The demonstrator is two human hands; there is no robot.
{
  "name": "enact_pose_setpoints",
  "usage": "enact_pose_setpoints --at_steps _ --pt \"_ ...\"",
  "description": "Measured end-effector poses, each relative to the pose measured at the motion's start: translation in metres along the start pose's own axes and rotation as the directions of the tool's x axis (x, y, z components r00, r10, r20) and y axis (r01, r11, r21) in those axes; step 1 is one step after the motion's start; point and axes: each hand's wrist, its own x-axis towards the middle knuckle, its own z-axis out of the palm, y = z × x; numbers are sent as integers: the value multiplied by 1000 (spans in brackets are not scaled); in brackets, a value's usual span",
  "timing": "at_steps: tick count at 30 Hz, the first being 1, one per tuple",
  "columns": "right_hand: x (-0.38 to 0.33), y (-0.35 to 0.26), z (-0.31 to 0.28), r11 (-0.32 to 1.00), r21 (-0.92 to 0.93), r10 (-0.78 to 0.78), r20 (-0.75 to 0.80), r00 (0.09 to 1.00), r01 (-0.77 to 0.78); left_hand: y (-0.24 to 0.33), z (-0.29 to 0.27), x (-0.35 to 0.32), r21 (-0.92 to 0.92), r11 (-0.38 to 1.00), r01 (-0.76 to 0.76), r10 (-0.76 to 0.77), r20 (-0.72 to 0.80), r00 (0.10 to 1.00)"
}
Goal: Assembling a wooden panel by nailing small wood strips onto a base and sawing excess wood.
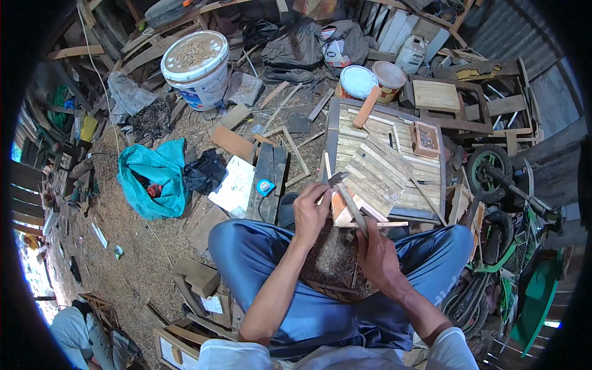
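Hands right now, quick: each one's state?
Left hand: closed beside the hammer head; anything held can't be told.
Right hand: closed, holding the hammer.

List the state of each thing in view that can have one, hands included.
Left hand: curled; whether it pinches anything is unclear.
Hammer: held, head near the left hand.
Right hand: closed around the handle.
Teal bag: open, red item inside.
Small wooden box: open-topped.
Large white bucket: upright, topped with shavings.
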Motion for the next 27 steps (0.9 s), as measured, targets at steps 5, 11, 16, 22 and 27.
enact_pose_setpoints --at_steps 5,11,16,22,27 --pt "-1 6 9 1000 12 12 14 1000 -12 2 -1 0 21 1000 -15 15 11 1000" --pt "-2 1 9 999 16 47 27 999 -48 -2 -2 1 -7 1000 5 -5 0 1000" --pt "0 -6 4 997 28 76 65 995 -78 1 -3 0 -9 1000 14 -14 9 1000" --pt "3 -1 5 1000 11 15 -13 1000 -14 -1 -2 1 -40 998 41 -40 10 999" --pt "4 -6 2 996 76 -34 -108 994 42 -5 0 1 -36 999 -31 30 -23 999"
